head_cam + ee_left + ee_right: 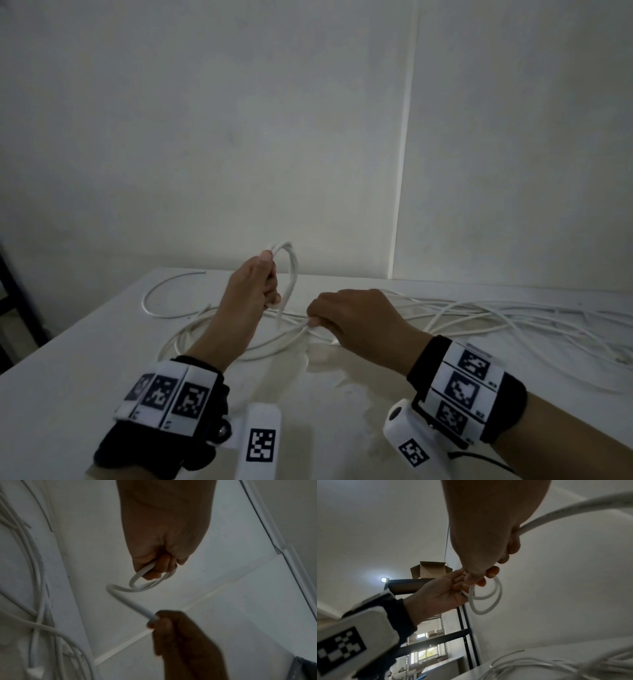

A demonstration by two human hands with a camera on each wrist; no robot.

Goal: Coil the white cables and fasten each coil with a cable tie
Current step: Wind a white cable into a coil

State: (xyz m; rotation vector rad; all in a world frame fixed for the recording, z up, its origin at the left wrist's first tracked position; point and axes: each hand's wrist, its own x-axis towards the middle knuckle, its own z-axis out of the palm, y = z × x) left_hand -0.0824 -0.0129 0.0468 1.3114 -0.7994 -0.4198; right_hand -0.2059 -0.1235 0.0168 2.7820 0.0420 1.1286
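My left hand (255, 284) is raised above the white table (85, 359) and grips a small coil (290, 270) of white cable, its loops arching over the fingers. The coil (145, 582) also shows under that hand (159, 566) in the left wrist view. My right hand (346, 315) sits lower and to the right, pinching the same white cable (294, 334) where it runs down from the coil. In the right wrist view the cable (565, 512) passes through the right hand (488, 574) and its loops (486, 599) hang by the left hand (447, 593). No cable tie is visible.
Loose white cables (496, 318) sprawl over the table's far and right part, with one long loop (161, 301) at the left. A white wall (239, 137) stands right behind the table. A dark metal shelf (465, 635) with a cardboard box (429, 569) on top stands to the left.
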